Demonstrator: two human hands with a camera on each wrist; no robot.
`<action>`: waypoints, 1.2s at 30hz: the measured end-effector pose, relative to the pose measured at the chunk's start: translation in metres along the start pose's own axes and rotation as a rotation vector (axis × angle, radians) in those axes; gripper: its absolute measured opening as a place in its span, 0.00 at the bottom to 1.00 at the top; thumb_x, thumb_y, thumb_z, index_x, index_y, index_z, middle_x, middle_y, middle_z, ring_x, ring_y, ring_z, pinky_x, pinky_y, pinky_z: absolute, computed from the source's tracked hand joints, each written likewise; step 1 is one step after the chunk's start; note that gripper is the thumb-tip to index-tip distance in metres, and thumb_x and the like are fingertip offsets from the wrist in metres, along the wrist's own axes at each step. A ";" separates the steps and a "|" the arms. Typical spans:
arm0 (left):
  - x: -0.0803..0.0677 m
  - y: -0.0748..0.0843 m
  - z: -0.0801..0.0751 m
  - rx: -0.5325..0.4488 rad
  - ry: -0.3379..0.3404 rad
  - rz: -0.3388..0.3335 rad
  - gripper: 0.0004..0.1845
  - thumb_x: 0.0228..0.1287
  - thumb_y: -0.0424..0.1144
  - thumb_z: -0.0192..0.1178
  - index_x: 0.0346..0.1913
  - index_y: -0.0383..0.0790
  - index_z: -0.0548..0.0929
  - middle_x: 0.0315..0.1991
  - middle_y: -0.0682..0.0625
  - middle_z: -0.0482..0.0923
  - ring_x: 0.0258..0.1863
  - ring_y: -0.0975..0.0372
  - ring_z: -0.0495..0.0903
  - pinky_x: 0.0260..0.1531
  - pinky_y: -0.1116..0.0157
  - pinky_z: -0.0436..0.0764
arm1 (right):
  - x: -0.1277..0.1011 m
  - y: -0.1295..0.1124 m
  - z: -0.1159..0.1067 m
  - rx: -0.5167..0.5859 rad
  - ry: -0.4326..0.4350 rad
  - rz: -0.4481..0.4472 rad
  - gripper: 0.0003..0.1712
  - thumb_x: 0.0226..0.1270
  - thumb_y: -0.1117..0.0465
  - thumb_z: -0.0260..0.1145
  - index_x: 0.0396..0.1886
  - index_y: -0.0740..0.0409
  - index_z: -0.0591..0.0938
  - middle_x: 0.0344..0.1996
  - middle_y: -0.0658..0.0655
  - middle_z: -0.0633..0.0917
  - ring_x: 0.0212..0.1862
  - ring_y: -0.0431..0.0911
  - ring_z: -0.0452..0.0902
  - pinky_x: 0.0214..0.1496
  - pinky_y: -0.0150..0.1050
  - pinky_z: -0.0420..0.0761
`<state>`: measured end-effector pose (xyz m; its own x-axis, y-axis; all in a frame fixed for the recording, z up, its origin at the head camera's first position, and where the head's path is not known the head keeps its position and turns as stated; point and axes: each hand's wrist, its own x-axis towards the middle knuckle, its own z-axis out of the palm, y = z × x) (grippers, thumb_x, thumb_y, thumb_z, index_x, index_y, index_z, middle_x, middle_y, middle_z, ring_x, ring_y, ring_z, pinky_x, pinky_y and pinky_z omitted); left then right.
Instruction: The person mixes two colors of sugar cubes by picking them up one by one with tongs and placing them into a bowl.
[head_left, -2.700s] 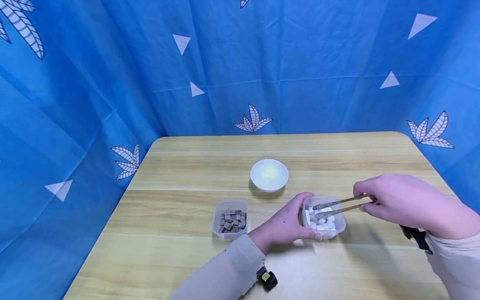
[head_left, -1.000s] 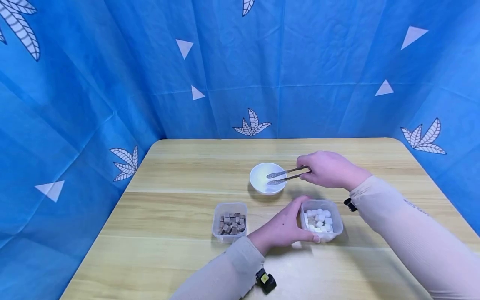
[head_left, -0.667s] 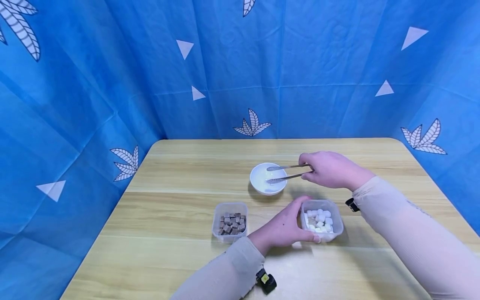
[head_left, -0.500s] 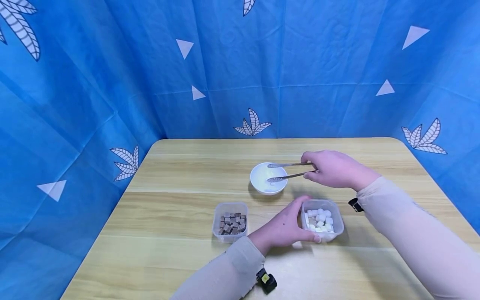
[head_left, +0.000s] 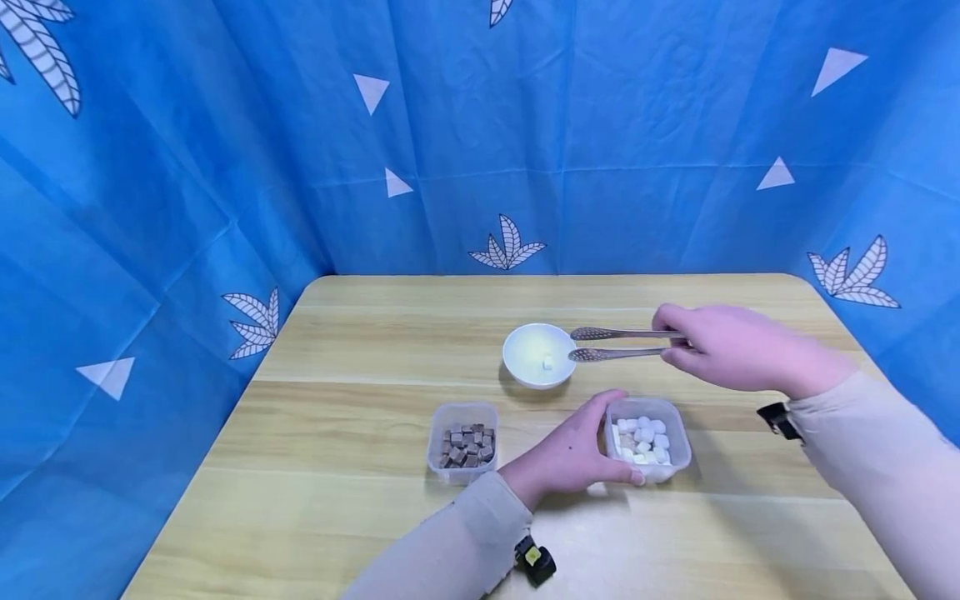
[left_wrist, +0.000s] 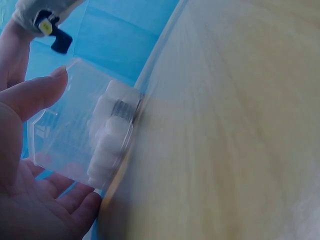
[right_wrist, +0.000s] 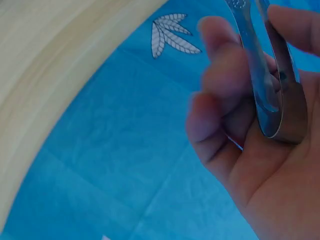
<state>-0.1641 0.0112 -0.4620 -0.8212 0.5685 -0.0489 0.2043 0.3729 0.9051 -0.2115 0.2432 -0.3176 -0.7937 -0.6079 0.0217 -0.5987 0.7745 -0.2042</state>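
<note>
My left hand (head_left: 573,454) grips the near-left side of a clear plastic container (head_left: 682,446), which holds several white cubes (head_left: 643,435). In the left wrist view, thumb and fingers wrap the container's walls (left_wrist: 65,120) as it stands on the table. My right hand (head_left: 738,346) holds metal tongs (head_left: 622,334) by their bent end, seen close up in the right wrist view. The tongs' arms stand apart with nothing between their tips, right at the right rim of a white bowl (head_left: 521,350). One white cube (head_left: 547,363) lies in the bowl.
A second clear container (head_left: 432,454) with several brown cubes (head_left: 468,446) stands left of my left hand. Everything rests on a wooden table (head_left: 300,500). A blue patterned cloth (head_left: 450,108) hangs behind the table and along its sides.
The tongs went from the white cubes' container to the bowl, where their arms spread and left one white cube. Since then my right hand has drawn them rightward. My left hand stays put.
</note>
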 end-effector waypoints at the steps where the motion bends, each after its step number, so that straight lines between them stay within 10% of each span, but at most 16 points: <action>1: 0.000 0.000 0.000 -0.004 0.000 -0.001 0.57 0.46 0.49 0.81 0.78 0.57 0.58 0.66 0.62 0.67 0.62 0.69 0.68 0.69 0.58 0.62 | -0.005 0.000 -0.003 -0.002 -0.005 0.000 0.09 0.70 0.59 0.66 0.47 0.51 0.77 0.24 0.42 0.76 0.25 0.36 0.69 0.31 0.40 0.75; 11: 0.000 0.001 -0.002 0.037 0.007 -0.002 0.58 0.46 0.51 0.81 0.78 0.61 0.56 0.69 0.61 0.66 0.64 0.68 0.67 0.70 0.58 0.62 | -0.039 -0.008 -0.026 -0.071 0.010 -0.030 0.17 0.68 0.46 0.70 0.52 0.43 0.80 0.16 0.34 0.68 0.19 0.30 0.63 0.24 0.32 0.67; 36: -0.002 0.002 0.000 0.019 0.008 -0.002 0.56 0.46 0.49 0.81 0.77 0.60 0.58 0.69 0.62 0.66 0.64 0.69 0.67 0.69 0.61 0.63 | -0.059 -0.031 -0.004 -0.295 -0.087 -0.004 0.15 0.53 0.52 0.77 0.26 0.38 0.76 0.16 0.35 0.72 0.18 0.33 0.62 0.19 0.36 0.66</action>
<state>-0.1621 0.0102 -0.4602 -0.8259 0.5618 -0.0469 0.2127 0.3876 0.8970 -0.1461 0.2553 -0.3090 -0.7865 -0.6142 -0.0646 -0.6176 0.7815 0.0887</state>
